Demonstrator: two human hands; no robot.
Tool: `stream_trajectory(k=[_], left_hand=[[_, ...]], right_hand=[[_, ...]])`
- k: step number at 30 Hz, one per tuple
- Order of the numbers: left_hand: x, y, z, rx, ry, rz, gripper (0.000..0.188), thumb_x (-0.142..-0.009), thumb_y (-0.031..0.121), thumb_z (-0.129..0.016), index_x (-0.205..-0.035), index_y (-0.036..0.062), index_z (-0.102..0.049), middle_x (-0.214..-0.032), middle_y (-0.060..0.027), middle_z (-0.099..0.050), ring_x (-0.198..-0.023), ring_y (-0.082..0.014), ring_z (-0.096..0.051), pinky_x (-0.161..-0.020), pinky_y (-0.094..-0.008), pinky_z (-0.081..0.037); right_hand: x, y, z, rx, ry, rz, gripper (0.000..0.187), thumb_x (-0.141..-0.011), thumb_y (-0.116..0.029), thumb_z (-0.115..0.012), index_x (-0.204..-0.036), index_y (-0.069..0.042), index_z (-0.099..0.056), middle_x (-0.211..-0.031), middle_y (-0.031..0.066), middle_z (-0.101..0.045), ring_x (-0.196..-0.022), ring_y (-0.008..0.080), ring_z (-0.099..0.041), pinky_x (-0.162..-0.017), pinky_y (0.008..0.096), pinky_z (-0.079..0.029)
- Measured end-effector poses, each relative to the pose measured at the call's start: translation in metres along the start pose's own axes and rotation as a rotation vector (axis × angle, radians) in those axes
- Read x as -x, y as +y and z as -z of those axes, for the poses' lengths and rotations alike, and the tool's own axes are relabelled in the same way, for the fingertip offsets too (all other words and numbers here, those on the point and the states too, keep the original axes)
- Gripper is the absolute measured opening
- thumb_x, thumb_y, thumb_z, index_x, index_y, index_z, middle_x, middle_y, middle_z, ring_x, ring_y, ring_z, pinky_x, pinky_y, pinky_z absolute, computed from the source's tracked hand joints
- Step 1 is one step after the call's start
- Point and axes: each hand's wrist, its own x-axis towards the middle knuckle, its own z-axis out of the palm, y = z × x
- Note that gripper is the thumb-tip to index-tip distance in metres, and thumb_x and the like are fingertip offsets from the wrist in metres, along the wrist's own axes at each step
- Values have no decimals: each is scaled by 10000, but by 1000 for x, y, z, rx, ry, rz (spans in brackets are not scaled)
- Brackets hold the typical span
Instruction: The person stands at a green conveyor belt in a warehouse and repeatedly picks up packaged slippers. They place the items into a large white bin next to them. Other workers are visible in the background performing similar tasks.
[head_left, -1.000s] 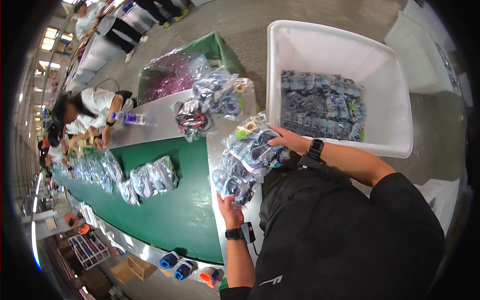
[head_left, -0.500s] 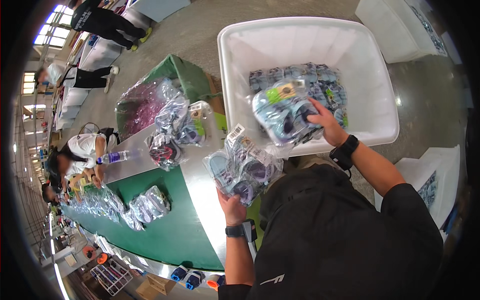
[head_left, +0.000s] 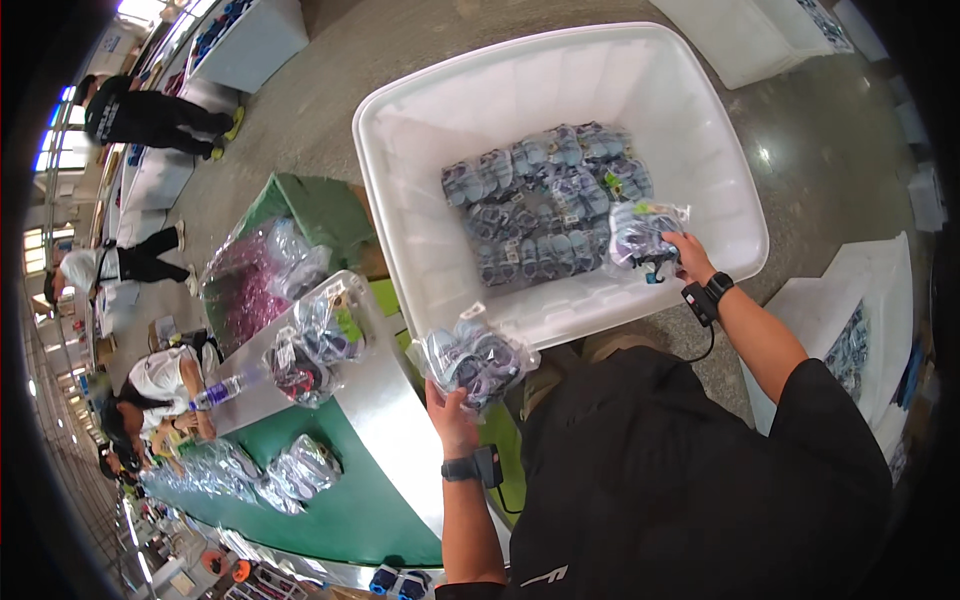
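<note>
My left hand (head_left: 455, 418) grips a clear plastic bag of grey-blue shoes (head_left: 474, 362), held up between the table's end and a large white bin (head_left: 690, 130). Over the bin's near right part, my right hand (head_left: 692, 258) is closed on a second bag of shoes (head_left: 637, 234) with a green tag. Whether this bag touches those under it, I cannot tell. Neat rows of bagged shoes (head_left: 540, 205) cover much of the bin's bottom. To the left, more bagged shoes (head_left: 318, 335) lie at the table's metal end.
A green conveyor belt (head_left: 390, 500) carries more bagged shoes (head_left: 298, 470). Beyond it, a person (head_left: 165, 385) works near a plastic bottle (head_left: 218, 391). A green-lined box (head_left: 335, 215) holds pinkish plastic. Another white bin (head_left: 780, 310) stands at right; two people stand far left.
My right hand has lowered its bag toward the bin's near right part. The left hand keeps its bag. My view has shifted, showing more of the bin's rows.
</note>
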Motion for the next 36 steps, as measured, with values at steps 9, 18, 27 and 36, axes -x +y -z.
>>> stream_trajectory(k=[9,18,27,36], left_hand=[[-38,-18,-5,-98,49,187,623,-765,1,-575,-1362,-41,-403,-1168,-122,-577,-999,-205,-589,-855,-322,-493],[-87,7,-89,-234,-74,179,704,-802,66,-661,-1417,-23,-330,-1198,-114,-551,-961,-171,-598,-788,-288,-503],[-112,-19,-38,-834,-8,-206,670,-889,305,-663,-1393,-42,-389,-1359,-255,-480,-1271,-336,-469,-1042,-400,-389],[4,-13,111,-427,343,128,405,-912,213,-638,-1234,-24,-575,-1006,-106,-683,-880,-138,-631,-751,-271,-507]], right_hand=[[-39,38,53,100,84,-105,566,-733,-484,-715,-1124,-116,-535,-847,-5,-515,-654,130,-476,-496,298,-389],[-26,-28,-41,231,-144,282,712,-796,-321,-733,-1339,22,-427,-1175,116,-592,-1002,191,-587,-851,330,-489],[-57,-21,-76,573,-113,571,664,-844,-230,-700,-1395,-16,-398,-1138,96,-525,-890,154,-560,-780,280,-483],[1,-42,-186,660,-366,426,395,-824,-194,-714,-1122,35,-594,-816,14,-583,-723,97,-516,-663,264,-449]])
